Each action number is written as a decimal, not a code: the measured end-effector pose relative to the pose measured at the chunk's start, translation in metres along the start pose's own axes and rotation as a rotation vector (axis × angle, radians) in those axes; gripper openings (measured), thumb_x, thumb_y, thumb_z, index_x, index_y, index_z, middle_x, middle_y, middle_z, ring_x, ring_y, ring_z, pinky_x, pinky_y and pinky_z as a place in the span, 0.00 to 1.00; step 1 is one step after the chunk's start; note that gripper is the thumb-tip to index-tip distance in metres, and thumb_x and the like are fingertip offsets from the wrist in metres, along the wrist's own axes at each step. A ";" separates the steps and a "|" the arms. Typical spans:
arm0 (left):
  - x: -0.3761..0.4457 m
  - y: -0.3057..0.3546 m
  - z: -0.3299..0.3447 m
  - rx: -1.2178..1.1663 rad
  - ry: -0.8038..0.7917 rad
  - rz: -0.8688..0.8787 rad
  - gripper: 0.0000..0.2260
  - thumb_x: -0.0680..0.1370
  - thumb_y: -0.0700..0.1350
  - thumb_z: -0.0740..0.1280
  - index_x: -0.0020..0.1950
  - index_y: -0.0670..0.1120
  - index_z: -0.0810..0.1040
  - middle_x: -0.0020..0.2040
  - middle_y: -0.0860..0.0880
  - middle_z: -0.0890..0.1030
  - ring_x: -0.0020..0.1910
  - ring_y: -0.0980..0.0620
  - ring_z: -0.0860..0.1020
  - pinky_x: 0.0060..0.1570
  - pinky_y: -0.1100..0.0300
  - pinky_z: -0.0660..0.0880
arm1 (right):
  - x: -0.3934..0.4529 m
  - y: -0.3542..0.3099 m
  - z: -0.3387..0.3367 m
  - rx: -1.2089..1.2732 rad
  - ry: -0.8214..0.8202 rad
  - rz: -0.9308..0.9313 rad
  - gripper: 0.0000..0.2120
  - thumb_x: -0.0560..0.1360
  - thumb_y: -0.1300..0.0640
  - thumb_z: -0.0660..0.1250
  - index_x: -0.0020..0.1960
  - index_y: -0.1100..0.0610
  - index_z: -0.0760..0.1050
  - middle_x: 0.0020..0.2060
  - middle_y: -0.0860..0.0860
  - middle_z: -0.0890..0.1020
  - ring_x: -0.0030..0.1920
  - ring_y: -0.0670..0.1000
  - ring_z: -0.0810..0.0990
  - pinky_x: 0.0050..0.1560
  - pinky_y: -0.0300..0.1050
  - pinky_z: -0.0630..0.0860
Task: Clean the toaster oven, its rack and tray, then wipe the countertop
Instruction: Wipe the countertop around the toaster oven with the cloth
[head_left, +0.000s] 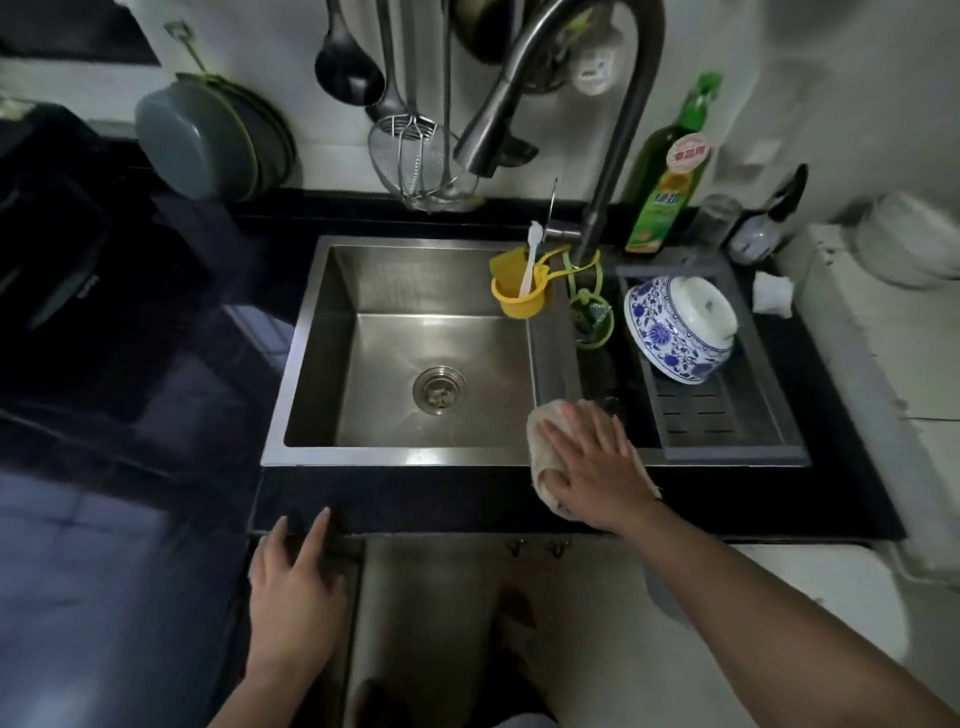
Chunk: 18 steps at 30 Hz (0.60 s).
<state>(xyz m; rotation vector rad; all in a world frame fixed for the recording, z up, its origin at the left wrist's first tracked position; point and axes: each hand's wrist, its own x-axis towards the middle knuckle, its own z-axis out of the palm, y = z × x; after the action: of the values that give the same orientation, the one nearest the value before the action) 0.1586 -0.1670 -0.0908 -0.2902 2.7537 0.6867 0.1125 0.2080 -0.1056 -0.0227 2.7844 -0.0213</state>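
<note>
My right hand (592, 467) lies flat with straight fingers on a beige cloth (540, 431), pressing it onto the front rim of the steel sink (322, 332) and the black countertop (415, 499). My left hand (293, 582) rests with relaxed fingers on the counter's front edge, holding nothing. A dark appliance (57, 249) stands at the far left, too dim to make out. No rack or tray shows.
An upturned blue-and-white bowl (680, 327) sits in a drain basket (727, 415) right of the sink. A faucet (602, 156), yellow holder (519, 291), green bottle (670, 166), hanging utensils (410, 135) and pans (208, 135) line the back wall.
</note>
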 end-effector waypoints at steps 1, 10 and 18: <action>0.001 0.012 0.003 0.007 -0.015 -0.007 0.34 0.78 0.39 0.70 0.82 0.54 0.63 0.82 0.38 0.57 0.80 0.36 0.53 0.80 0.42 0.52 | 0.000 0.003 -0.006 0.008 -0.027 -0.015 0.34 0.78 0.36 0.44 0.80 0.42 0.35 0.78 0.49 0.30 0.76 0.57 0.25 0.76 0.62 0.32; 0.008 0.070 -0.029 -0.283 -0.011 -0.133 0.30 0.80 0.39 0.68 0.81 0.52 0.65 0.82 0.42 0.58 0.81 0.41 0.57 0.80 0.49 0.55 | 0.044 -0.066 -0.100 0.530 0.029 -0.094 0.23 0.75 0.58 0.66 0.70 0.54 0.73 0.72 0.54 0.70 0.72 0.55 0.67 0.71 0.44 0.62; 0.077 -0.004 -0.166 -0.359 0.280 -0.325 0.30 0.77 0.42 0.67 0.79 0.46 0.68 0.74 0.40 0.70 0.61 0.50 0.74 0.71 0.58 0.66 | 0.146 -0.229 -0.177 0.752 -0.181 -0.271 0.20 0.77 0.59 0.64 0.69 0.52 0.73 0.66 0.51 0.78 0.58 0.52 0.79 0.54 0.41 0.74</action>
<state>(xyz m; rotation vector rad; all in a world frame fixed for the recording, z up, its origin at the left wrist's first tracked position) 0.0497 -0.2607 0.0228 -0.9526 2.7175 1.1154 -0.0835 -0.0214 0.0135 -0.1978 2.4026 -1.0595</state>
